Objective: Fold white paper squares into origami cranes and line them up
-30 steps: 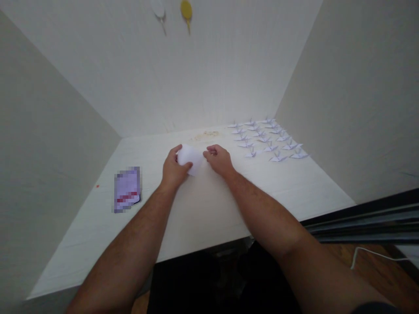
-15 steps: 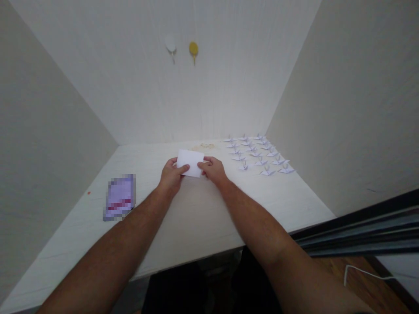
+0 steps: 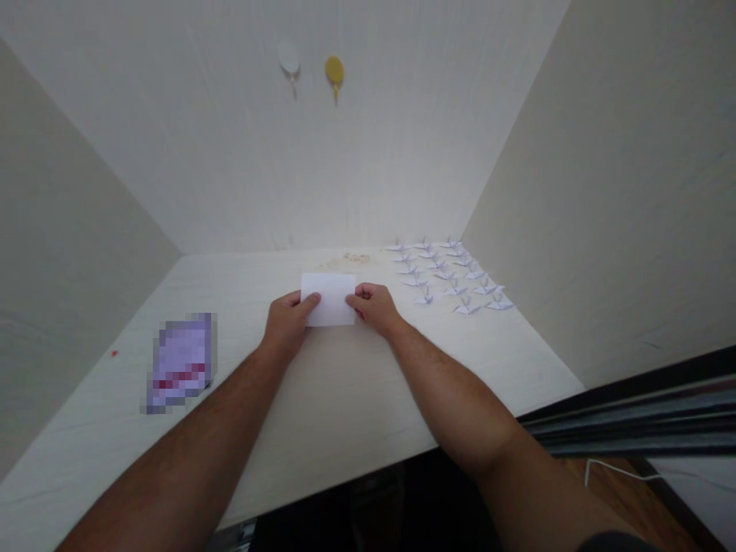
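A blank white rectangle of paper [image 3: 329, 307] is held up above the table, its broad face toward me. My left hand [image 3: 289, 320] grips its left edge, thumb on the front and fingers behind. At the right edge, my right hand [image 3: 376, 307] pinches it between thumb and curled fingers. Whether the paper is one layer or folded, I cannot tell. Several folded white paper cranes [image 3: 445, 276] stand in rows on the table to the right of my right hand.
A pixelated purple object with a red stripe [image 3: 181, 356] lies on the white table [image 3: 327, 429] at left. White [image 3: 289, 58] and yellow [image 3: 334, 70] round hooks are on the back wall. Side walls enclose the table; a white cable [image 3: 621, 469] is at lower right.
The paper has moved slightly down and left in view and is now level instead of tilted. Both hands keep hold of it. The whole view has shifted a little.
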Motion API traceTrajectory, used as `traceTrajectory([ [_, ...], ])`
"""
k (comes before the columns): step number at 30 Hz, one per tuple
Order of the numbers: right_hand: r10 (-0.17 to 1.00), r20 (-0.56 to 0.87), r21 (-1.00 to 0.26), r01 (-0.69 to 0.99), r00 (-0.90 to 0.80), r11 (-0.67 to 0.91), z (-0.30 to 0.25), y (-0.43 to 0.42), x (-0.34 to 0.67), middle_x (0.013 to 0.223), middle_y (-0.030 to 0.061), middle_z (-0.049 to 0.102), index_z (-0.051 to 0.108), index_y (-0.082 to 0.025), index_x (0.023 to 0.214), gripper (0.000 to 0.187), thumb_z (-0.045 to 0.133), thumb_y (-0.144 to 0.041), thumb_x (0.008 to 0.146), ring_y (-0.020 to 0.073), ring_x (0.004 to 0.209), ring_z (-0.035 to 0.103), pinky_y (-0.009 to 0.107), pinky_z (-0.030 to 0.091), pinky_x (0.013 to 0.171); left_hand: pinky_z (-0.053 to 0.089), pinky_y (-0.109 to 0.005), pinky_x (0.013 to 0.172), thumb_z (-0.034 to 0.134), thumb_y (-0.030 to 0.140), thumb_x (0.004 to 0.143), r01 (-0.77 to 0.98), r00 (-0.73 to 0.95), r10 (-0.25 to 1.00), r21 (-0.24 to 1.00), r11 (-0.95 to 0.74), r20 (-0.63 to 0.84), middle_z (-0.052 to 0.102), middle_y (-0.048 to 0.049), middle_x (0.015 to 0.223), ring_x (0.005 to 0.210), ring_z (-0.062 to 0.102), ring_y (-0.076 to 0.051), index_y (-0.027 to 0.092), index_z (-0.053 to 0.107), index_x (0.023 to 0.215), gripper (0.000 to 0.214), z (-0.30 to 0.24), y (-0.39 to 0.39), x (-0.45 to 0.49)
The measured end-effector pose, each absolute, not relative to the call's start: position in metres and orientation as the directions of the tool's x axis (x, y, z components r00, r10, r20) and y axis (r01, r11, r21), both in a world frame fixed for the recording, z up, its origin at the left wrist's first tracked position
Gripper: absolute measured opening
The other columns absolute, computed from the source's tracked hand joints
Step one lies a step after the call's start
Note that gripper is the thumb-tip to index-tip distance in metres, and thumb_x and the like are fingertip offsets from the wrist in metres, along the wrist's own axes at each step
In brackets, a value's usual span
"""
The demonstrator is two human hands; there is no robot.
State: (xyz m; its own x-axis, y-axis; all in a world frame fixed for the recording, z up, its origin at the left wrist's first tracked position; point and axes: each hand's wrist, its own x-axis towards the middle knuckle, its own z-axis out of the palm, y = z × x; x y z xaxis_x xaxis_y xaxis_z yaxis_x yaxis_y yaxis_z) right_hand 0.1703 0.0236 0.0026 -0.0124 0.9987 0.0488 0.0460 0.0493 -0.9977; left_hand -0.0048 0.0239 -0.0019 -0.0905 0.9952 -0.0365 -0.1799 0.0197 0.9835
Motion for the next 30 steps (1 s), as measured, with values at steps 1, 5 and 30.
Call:
traceTrajectory([
  [1, 0.999, 0.043, -0.998, 0.049, -0.006, 0.043, 0.003, 0.023, 0.170, 0.047, -0.0084, 0.048, 0.051, -0.021, 0.061, 0.023, 0.069, -0.035, 0.066, 0.0077, 0.042, 0.038, 0.022, 0.030, 0.045, 0.053, -0.033, 0.063, 0.081, 0.039, 0.059, -0.158, -0.107, 0.993, 0.987, 0.026, -0.043, 0.071, -0.0065, 0.076, 0.066, 0.064, -0.021, 0.012, 0.074, 0.086, 0.038, -0.003, 0.025, -0.006],
  [5, 1.000, 0.019, -1.000, 0.020, 0.021, 0.018, 0.003, 0.023, 0.170, 0.046, -0.0078, 0.049, 0.054, -0.021, 0.062, 0.023, 0.070, -0.037, 0.065, 0.0080, 0.042, 0.040, 0.022, 0.030, 0.043, 0.051, -0.031, 0.059, 0.080, 0.040, 0.062, -0.118, -0.104, 0.993, 0.992, 0.038, -0.050, 0.071, -0.0057, 0.076, 0.064, 0.063, -0.020, 0.015, 0.074, 0.087, 0.036, -0.009, 0.027, -0.009],
  [30, 0.997, 0.076, -0.958, -0.278, -0.016, 0.068, 0.001, 0.028, 0.171, 0.079, -0.0038, 0.069, 0.061, -0.024, 0.116, 0.054, 0.063, -0.022, 0.062, 0.0085, 0.047, 0.057, 0.021, 0.042, 0.043, 0.035, -0.019, 0.039, 0.076, 0.027, 0.058, -0.345, -0.153, 0.983, 0.938, 0.042, -0.101, 0.060, 0.0000, 0.067, 0.053, 0.053, -0.009, 0.013, 0.064, 0.075, 0.024, 0.014, 0.021, -0.005],
])
